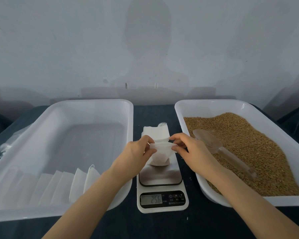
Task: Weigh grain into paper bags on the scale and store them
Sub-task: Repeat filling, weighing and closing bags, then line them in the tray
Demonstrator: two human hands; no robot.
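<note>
Grain (248, 149) lies heaped in the grain tray (209, 101) to the right of the scale (160, 176). A clear scoop (212, 144) rests on the grain, on the side nearest the scale. Nobody holds it.

On the scale's shiny plate stands a small white paper bag (160, 156). Its bottom looks fat and a bit dark, so I think grain is inside. The little screen (151, 199) at the front of the scale seems to read 25.6, but it is faint.

Both hands are on the bag. The left hand (136, 152) pinches the left end of the bag's top edge between thumb and fingers. The right hand (188, 149) pinches the right end the same way. The bag stands up tall, and its mouth runs from side to side between the two hands. I cannot tell if they are pulling the mouth open or shutting it.

Behind the scale lies a pile of flat bags (155, 131). To the left of the scale is the bag tray (93, 102), with a row of bags (62, 185) leaning along its near side.

I think this bag goes into the bag tray next. The left hand is nearer to that tray, so it would have the short trip. The bag should be carried upright, or grain could spill.
</note>
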